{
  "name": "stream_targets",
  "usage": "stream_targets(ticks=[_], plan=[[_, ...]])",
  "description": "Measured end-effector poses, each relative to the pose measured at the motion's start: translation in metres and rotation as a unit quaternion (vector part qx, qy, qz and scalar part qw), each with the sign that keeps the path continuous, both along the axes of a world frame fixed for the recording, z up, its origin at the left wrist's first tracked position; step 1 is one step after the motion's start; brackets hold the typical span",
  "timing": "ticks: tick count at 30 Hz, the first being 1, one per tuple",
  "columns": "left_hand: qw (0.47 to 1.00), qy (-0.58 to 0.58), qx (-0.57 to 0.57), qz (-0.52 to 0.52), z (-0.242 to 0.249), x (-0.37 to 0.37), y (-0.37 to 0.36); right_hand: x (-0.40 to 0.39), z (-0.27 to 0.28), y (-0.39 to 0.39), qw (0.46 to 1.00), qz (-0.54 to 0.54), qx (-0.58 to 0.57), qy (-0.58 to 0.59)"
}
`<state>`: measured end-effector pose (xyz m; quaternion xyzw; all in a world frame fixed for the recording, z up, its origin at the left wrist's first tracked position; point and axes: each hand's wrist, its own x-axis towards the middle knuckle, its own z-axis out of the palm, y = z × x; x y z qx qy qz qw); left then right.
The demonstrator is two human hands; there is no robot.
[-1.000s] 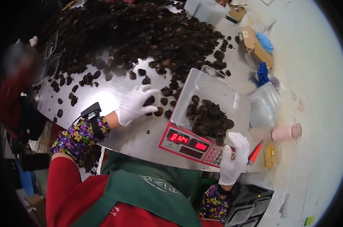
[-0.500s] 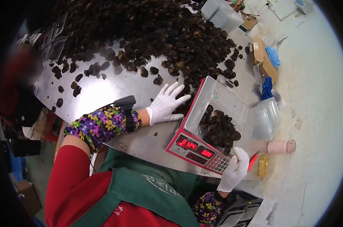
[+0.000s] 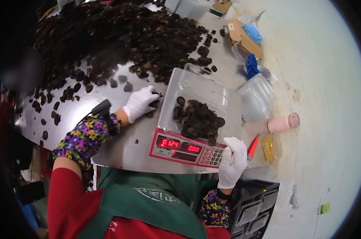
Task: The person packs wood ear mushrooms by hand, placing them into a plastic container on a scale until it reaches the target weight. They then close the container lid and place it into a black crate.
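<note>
My left hand, in a white glove, rests on the metal table left of the scale. Its fingers are curled around dark wood ear mushrooms, mostly hidden by the hand. A red digital scale shows 0.124 and 0.00 in red digits. On its plate lies a clear plastic box with a clump of wood ears inside. My right hand, also gloved, is closed at the box's near right corner, beside the keypad; the exact contact is partly hidden.
A large heap of wood ears covers the far table, with loose pieces at left. Right of the scale are stacked clear boxes, a pink bottle, an orange-handled tool and a cardboard box. A black crate stands below.
My left hand has gone from spread fingers to fingers curled around wood ears. My right hand stays by the box corner. The view has shifted; the scale reading is the same.
</note>
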<state>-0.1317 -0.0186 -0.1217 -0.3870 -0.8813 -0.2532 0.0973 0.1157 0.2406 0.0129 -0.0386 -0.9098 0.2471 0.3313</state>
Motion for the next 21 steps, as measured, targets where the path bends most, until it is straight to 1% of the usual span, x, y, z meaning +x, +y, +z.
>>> stream_targets(ticks=[1, 3, 4, 5, 7, 8, 9, 10, 11, 13, 15, 17, 19, 21], plan=[[1.0, 0.0, 0.007, 0.014, -0.001, -0.001, -0.007, -0.001, 0.002, 0.001, 1.0, 0.011, 0.0, 0.005], [0.994, 0.02, 0.108, 0.02, 0.005, -0.004, -0.019, -0.003, 0.002, 0.006, 1.0, 0.01, -0.003, 0.014], [0.987, 0.002, 0.153, 0.051, 0.018, -0.001, -0.019, -0.004, 0.002, 0.008, 1.0, 0.016, 0.002, 0.017], [0.977, 0.044, 0.192, 0.076, 0.03, 0.001, -0.015, -0.006, 0.003, 0.009, 1.0, 0.022, 0.006, 0.018], [0.964, -0.009, 0.257, 0.063, 0.07, 0.013, -0.006, -0.014, 0.005, 0.013, 0.999, 0.025, 0.013, 0.019], [0.959, -0.005, 0.278, 0.059, 0.09, 0.022, 0.004, -0.019, 0.007, 0.015, 0.999, 0.04, 0.019, 0.023], [0.959, -0.004, 0.276, 0.059, 0.114, 0.035, 0.014, -0.023, 0.009, 0.016, 0.998, 0.056, 0.026, 0.027], [0.956, -0.064, 0.284, 0.041, 0.137, 0.05, 0.025, -0.027, 0.013, 0.013, 0.997, 0.058, 0.03, 0.032], [0.948, -0.123, 0.291, 0.024, 0.15, 0.062, 0.036, -0.03, 0.014, 0.013, 0.997, 0.06, 0.028, 0.035], [0.96, -0.048, 0.271, -0.061, 0.153, 0.071, 0.058, -0.033, 0.014, 0.012, 0.996, 0.073, 0.016, 0.039], [0.983, 0.012, 0.156, -0.1, 0.152, 0.078, 0.076, -0.034, 0.016, 0.01, 0.996, 0.076, 0.015, 0.038], [0.991, -0.002, 0.033, -0.133, 0.147, 0.08, 0.082, -0.032, 0.016, 0.01, 0.996, 0.076, 0.014, 0.036], [0.99, 0.031, 0.014, -0.136, 0.143, 0.081, 0.079, -0.028, 0.016, 0.011, 0.996, 0.078, 0.015, 0.031], [0.991, 0.01, 0.011, -0.135, 0.149, 0.08, 0.069, -0.026, 0.015, 0.013, 0.996, 0.079, 0.014, 0.031]])
